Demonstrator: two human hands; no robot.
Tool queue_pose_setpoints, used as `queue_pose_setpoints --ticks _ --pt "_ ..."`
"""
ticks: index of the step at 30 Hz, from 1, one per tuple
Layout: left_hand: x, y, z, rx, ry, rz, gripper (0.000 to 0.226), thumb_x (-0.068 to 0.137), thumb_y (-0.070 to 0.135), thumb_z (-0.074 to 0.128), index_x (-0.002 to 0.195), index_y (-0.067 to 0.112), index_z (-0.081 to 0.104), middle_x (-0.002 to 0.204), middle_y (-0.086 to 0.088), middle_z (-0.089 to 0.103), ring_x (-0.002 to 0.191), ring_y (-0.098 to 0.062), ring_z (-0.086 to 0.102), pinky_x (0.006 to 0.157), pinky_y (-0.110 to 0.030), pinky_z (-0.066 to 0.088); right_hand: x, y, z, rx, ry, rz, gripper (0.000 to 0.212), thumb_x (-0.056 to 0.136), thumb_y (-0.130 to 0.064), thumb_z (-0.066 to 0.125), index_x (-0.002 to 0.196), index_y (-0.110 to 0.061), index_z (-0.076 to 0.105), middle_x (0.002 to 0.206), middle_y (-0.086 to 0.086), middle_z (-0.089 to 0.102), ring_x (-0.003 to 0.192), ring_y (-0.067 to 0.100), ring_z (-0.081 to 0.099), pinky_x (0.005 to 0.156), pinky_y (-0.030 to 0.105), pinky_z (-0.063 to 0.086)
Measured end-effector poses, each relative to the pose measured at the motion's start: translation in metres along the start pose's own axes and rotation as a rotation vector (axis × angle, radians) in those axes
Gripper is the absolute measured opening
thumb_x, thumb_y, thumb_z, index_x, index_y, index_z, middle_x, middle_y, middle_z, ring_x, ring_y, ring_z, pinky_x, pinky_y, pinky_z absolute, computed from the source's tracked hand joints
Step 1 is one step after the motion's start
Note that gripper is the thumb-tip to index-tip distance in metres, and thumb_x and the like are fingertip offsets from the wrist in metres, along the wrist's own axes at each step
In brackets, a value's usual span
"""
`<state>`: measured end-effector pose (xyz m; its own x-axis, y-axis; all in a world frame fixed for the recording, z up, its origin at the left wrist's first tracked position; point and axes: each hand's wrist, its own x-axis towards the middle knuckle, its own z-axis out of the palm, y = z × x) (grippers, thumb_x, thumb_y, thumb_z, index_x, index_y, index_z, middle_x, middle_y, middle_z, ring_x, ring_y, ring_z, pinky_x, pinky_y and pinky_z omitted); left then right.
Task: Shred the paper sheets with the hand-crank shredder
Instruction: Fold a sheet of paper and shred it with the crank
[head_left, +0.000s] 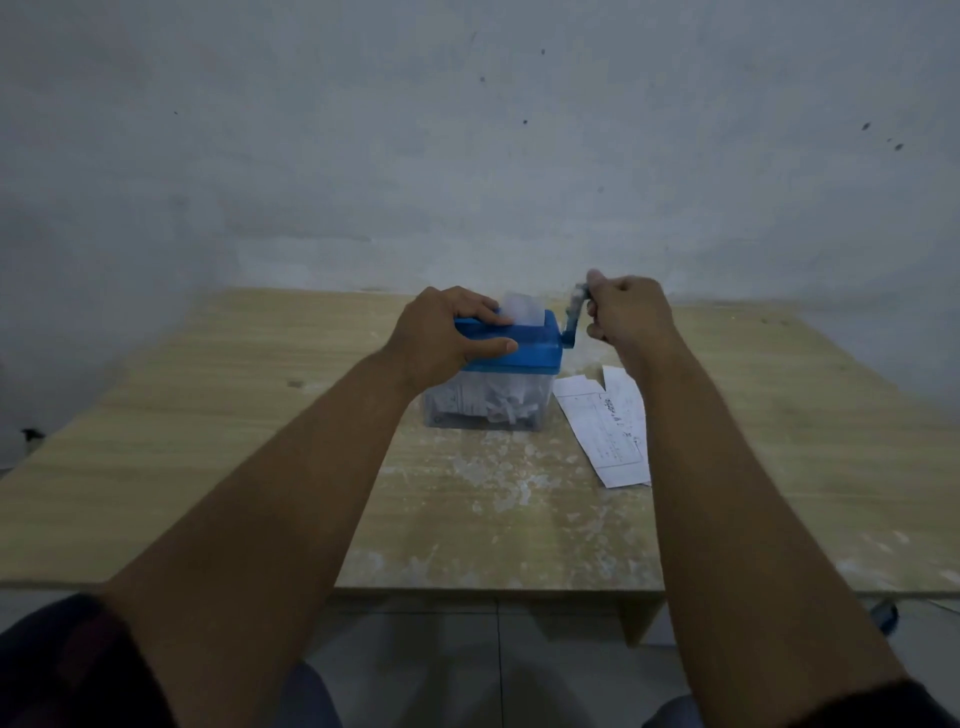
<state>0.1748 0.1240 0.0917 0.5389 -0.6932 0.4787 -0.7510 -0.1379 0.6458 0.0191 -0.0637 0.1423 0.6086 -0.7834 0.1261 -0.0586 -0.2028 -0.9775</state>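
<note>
A small hand-crank shredder with a blue top and a clear bin stands mid-table. White paper shreds fill the bin. A short piece of white paper sticks up from the slot in the top. My left hand grips the left end of the blue top, thumb on the front face and fingers over the top. My right hand is curled round the blue crank handle at the shredder's right side. Printed paper sheets lie flat on the table just right of the shredder.
The shredder stands on a light wooden table pushed against a grey wall. White dust and scuffs mark the tabletop in front of the shredder. Tiled floor shows below the table's front edge.
</note>
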Motion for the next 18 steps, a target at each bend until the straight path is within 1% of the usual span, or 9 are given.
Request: queue_pose_setpoints --ticks 2,4,7,8,10,12,14,16,18 --pt "0.000 -0.001 0.001 0.006 0.002 0.012 0.040 0.075 0.051 0.091 0.109 0.031 0.085 0.122 0.013 0.072 0.104 0.009 0.064 0.087 -0.004 0.045 0.014 0.003 0.008 -0.041 0.009 0.025 0.040 0.105 -0.037 0.061 0.086 -0.003 0.071 0.075 0.007 0.064 0.066 0.022 0.054 0.059 0.033 0.050" --pt "-0.001 -0.003 0.001 0.002 0.003 0.017 0.039 0.075 0.051 0.091 0.108 0.031 0.085 0.123 0.014 0.072 0.103 0.012 0.062 0.086 -0.002 0.045 0.021 0.011 0.014 -0.046 -0.027 0.057 0.039 0.107 -0.032 0.060 0.079 -0.005 0.066 0.074 0.009 0.065 0.064 0.022 0.054 0.056 0.032 0.049" --pt "-0.001 -0.004 0.002 -0.013 0.016 0.006 0.037 0.075 0.051 0.092 0.106 0.033 0.085 0.122 0.015 0.072 0.107 0.008 0.064 0.089 -0.006 0.046 0.018 0.017 0.020 -0.050 -0.031 0.051 0.042 0.109 -0.026 0.055 0.072 -0.008 0.062 0.064 0.003 0.063 0.057 0.017 0.054 0.057 0.031 0.053" --pt "-0.001 -0.005 0.003 -0.017 0.022 0.005 0.036 0.075 0.052 0.092 0.106 0.033 0.085 0.121 0.016 0.072 0.107 0.008 0.064 0.090 -0.008 0.047 0.019 0.020 0.020 -0.063 -0.012 0.034 0.041 0.109 -0.026 0.055 0.073 -0.008 0.061 0.066 0.003 0.063 0.060 0.018 0.056 0.061 0.033 0.057" --pt "-0.002 -0.004 0.004 -0.018 0.030 0.013 0.036 0.075 0.052 0.092 0.105 0.034 0.085 0.121 0.017 0.073 0.108 0.007 0.065 0.091 -0.010 0.048 0.021 0.030 0.021 -0.125 -0.015 0.041 0.034 0.108 -0.026 0.057 0.083 -0.004 0.063 0.079 0.007 0.065 0.071 0.022 0.062 0.076 0.043 0.064" --pt "-0.001 -0.003 0.004 -0.020 0.028 0.016 0.037 0.074 0.053 0.092 0.106 0.033 0.085 0.121 0.016 0.073 0.107 0.005 0.066 0.093 -0.016 0.052 0.019 0.045 0.019 -0.218 -0.086 0.123 0.024 0.107 -0.024 0.056 0.097 -0.004 0.064 0.095 0.016 0.067 0.077 0.024 0.062 0.086 0.045 0.062" --pt "-0.001 -0.001 0.004 -0.027 0.032 0.006 0.038 0.073 0.053 0.092 0.105 0.033 0.085 0.120 0.016 0.073 0.107 0.003 0.067 0.094 -0.022 0.055 0.013 0.062 0.016 -0.234 -0.123 0.187 0.022 0.106 -0.021 0.052 0.088 -0.011 0.060 0.102 0.020 0.063 0.071 0.020 0.059 0.078 0.038 0.059" --pt "-0.001 -0.002 0.005 -0.025 0.047 -0.001 0.037 0.072 0.052 0.093 0.103 0.034 0.085 0.120 0.016 0.073 0.108 0.001 0.067 0.095 -0.027 0.057 0.000 0.074 0.014 -0.251 -0.119 0.211 0.024 0.106 -0.022 0.051 0.084 -0.013 0.057 0.097 0.016 0.061 0.066 0.019 0.056 0.064 0.032 0.053" --pt "-0.001 -0.002 0.006 -0.021 0.058 -0.009 0.036 0.071 0.053 0.094 0.102 0.035 0.085 0.120 0.015 0.073 0.109 -0.001 0.067 0.096 -0.031 0.058 -0.016 0.085 0.012 -0.221 -0.095 0.230 0.022 0.104 -0.023 0.053 0.086 -0.012 0.058 0.094 0.014 0.061 0.066 0.020 0.056 0.059 0.030 0.049"
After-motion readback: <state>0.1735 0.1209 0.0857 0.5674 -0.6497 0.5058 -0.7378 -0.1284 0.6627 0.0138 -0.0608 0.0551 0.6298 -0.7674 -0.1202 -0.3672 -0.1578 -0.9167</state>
